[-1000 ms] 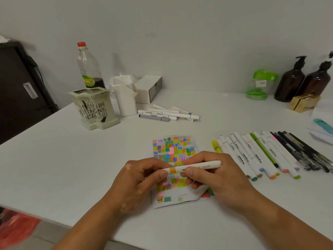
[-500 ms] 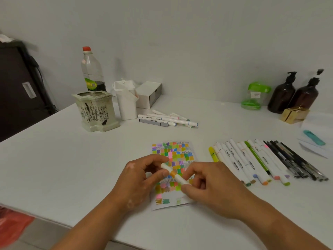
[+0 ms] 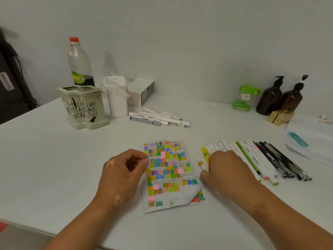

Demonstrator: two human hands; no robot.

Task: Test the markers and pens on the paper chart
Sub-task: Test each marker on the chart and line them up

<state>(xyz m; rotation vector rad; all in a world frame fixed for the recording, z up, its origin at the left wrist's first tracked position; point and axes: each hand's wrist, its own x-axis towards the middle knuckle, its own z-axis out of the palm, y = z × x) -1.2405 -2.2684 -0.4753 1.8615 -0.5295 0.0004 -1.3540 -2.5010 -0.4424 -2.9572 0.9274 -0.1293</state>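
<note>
The paper chart (image 3: 169, 170), covered with small coloured swatches and scribble lines, lies flat on the white table (image 3: 45, 159) with its lower right corner curled up. My left hand (image 3: 124, 174) rests at the chart's left edge, fingers loosely curled, holding nothing. My right hand (image 3: 227, 170) is just right of the chart and holds the end of a white marker with an orange band (image 3: 200, 162), low beside a yellow marker. A row of white markers (image 3: 252, 159) and black pens (image 3: 281, 159) lies partly under and to the right of that hand.
Several more markers (image 3: 158, 118) lie in a pile farther back. A ceramic pot (image 3: 82, 107), white holder (image 3: 117, 98), white box (image 3: 140, 92) and plastic bottle (image 3: 80, 64) stand back left. A green container (image 3: 245, 98) and two brown pump bottles (image 3: 270, 98) stand back right.
Both hands held the orange-banded marker over the chart. My left hand has let go and drawn left; my right hand has carried the marker right, down beside the marker row.
</note>
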